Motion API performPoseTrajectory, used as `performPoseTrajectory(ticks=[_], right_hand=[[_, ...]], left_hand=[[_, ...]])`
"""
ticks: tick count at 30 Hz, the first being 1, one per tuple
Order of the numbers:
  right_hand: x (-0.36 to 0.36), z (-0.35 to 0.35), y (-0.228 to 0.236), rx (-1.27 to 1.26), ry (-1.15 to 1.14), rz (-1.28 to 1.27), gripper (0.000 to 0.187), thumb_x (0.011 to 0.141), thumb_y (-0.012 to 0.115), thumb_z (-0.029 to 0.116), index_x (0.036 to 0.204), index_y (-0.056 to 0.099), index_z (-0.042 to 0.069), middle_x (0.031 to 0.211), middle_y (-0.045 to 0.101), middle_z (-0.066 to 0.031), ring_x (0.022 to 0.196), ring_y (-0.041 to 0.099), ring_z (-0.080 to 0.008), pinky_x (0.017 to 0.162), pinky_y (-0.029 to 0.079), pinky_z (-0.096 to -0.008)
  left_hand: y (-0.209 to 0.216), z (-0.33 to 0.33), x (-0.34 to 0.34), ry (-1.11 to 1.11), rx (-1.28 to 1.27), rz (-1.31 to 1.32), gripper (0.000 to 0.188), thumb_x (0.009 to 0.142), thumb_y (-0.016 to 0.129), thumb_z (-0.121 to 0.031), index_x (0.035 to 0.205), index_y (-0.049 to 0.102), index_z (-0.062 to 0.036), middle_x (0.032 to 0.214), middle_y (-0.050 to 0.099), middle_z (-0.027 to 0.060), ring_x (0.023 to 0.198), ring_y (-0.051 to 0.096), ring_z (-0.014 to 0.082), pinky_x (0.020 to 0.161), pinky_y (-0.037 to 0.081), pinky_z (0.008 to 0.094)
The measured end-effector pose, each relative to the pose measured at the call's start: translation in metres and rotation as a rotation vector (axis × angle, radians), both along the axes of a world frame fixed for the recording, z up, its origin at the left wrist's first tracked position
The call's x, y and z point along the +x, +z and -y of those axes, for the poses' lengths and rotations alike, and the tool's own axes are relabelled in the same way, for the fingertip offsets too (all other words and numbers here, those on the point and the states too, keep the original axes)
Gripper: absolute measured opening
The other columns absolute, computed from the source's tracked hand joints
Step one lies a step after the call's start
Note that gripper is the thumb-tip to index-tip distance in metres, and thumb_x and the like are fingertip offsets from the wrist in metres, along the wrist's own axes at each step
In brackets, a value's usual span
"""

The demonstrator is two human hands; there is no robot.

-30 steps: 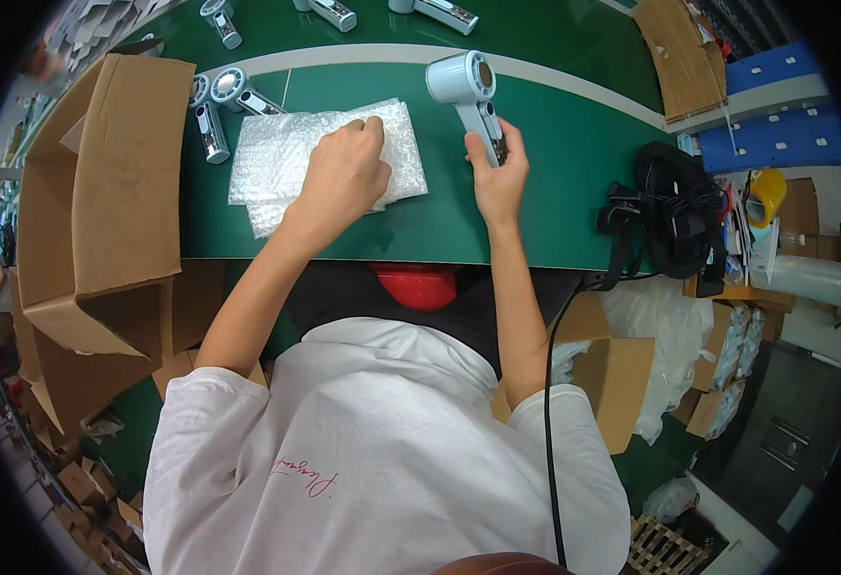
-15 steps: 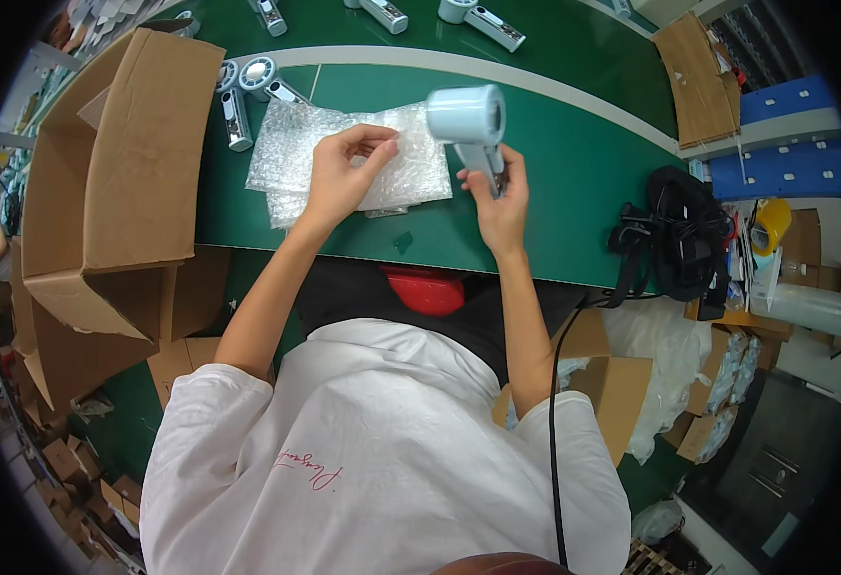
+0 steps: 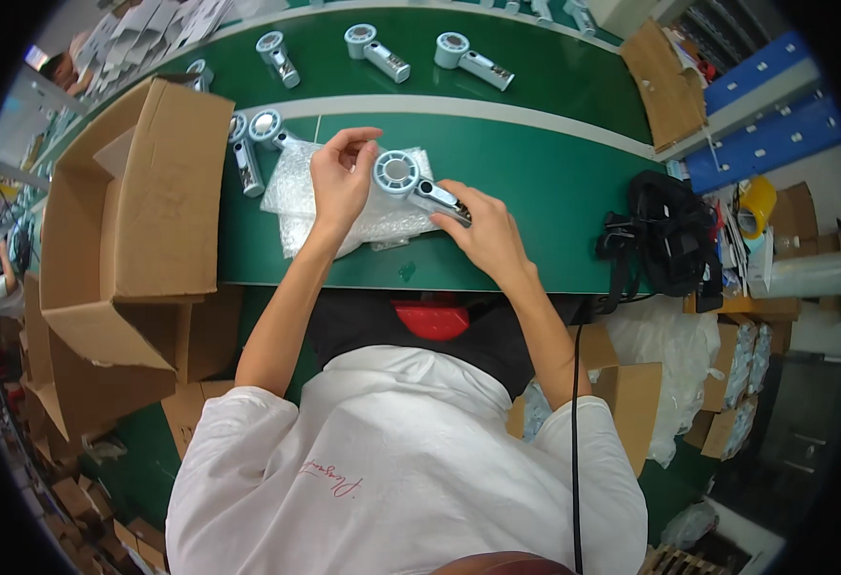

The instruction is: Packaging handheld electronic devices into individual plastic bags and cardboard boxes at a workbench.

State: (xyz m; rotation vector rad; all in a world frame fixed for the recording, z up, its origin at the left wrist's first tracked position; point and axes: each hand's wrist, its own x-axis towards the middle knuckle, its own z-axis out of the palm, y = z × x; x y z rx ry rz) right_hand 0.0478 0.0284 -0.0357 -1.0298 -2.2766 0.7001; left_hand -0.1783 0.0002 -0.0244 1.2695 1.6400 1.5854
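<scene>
My right hand [image 3: 486,228] grips the handle of a light-blue handheld fan [image 3: 397,172]. Its round vented head points left, over bubble-wrap bags [image 3: 320,216] lying flat on the green table. Close by the fan head, my left hand [image 3: 340,184] is raised above the bags, fingers curled and thumb drawn against them. Whatever the left fingertips pinch, if anything, is too small to make out. Two more fans, one [image 3: 246,158] upright in the picture and another [image 3: 265,125] partly beside the bags, lie at the left.
An open cardboard box [image 3: 167,192] stands at the table's left. Beyond the pale rail, several fans [image 3: 377,55] lie on a green surface. A black strapped bag [image 3: 670,235] sits at the right edge, with yellow tape [image 3: 756,206] past it. A black cable [image 3: 576,431] hangs by my right arm.
The fan has come down and left over the bags, turning from upright to lying with its vented face showing. My left hand stays pinched near the bags. The view has tilted up slightly.
</scene>
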Motion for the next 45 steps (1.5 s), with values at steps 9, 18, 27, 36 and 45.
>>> performPoseTrajectory(ticks=[9, 18, 27, 36, 45], right_hand=[[0.025, -0.002, 0.085, -0.263, -0.260, 0.090, 0.051, 0.093, 0.067, 0.028, 0.132, 0.051, 0.000, 0.095, 0.070, -0.0119, 0.067, 0.065, -0.0259, 0.053, 0.051, -0.0377], [0.094, -0.001, 0.051, -1.158, -0.130, -1.597, 0.063, 0.104, 0.044, 0.048, 0.145, 0.040, 0.000, 0.112, 0.067, -0.0144, 0.070, 0.068, -0.0213, 0.046, 0.046, -0.0274], [0.177, 0.012, 0.028, -0.981, 0.596, -1.472, 0.066, 0.105, 0.042, 0.047, 0.152, 0.028, 0.004, 0.109, 0.068, -0.0197, 0.084, 0.071, -0.0270, 0.056, 0.051, -0.0270], [0.115, 0.042, 0.037, -0.648, -0.180, -1.174, 0.074, 0.097, 0.065, 0.024, 0.154, 0.022, 0.005, 0.100, 0.070, -0.0225, 0.077, 0.073, -0.0279, 0.059, 0.056, -0.0266], [0.119, 0.020, 0.078, -0.548, -0.305, -0.998, 0.052, 0.087, 0.071, 0.005, 0.136, 0.053, 0.000, 0.068, 0.068, -0.0099, 0.050, 0.060, -0.0128, 0.043, 0.048, -0.0221]], left_hand=[[0.061, -0.031, 0.083, -0.240, 0.497, -0.685, 0.027, 0.081, 0.063, 0.010, 0.104, 0.069, -0.0028, 0.092, 0.063, 0.0075, 0.071, 0.056, 0.0190, 0.063, 0.046, 0.0296], [0.057, -0.069, 0.174, -0.365, 0.622, -0.397, 0.022, 0.083, 0.066, 0.005, 0.102, 0.070, -0.0036, 0.083, 0.065, 0.0048, 0.062, 0.056, 0.0170, 0.058, 0.046, 0.0290], [0.118, -0.092, 0.184, -0.543, 0.383, -0.149, 0.015, 0.080, 0.068, 0.002, 0.095, 0.072, 0.0005, 0.079, 0.070, 0.0079, 0.061, 0.056, 0.0154, 0.057, 0.046, 0.0272], [0.114, -0.066, 0.183, -0.698, 0.479, -0.400, 0.013, 0.081, 0.065, 0.005, 0.093, 0.070, 0.0019, 0.083, 0.070, 0.0083, 0.063, 0.057, 0.0173, 0.059, 0.047, 0.0287], [0.113, -0.058, 0.171, -0.693, 0.454, -0.438, 0.018, 0.080, 0.063, 0.006, 0.096, 0.069, 0.0021, 0.084, 0.069, 0.0078, 0.069, 0.059, 0.0174, 0.067, 0.050, 0.0285]])
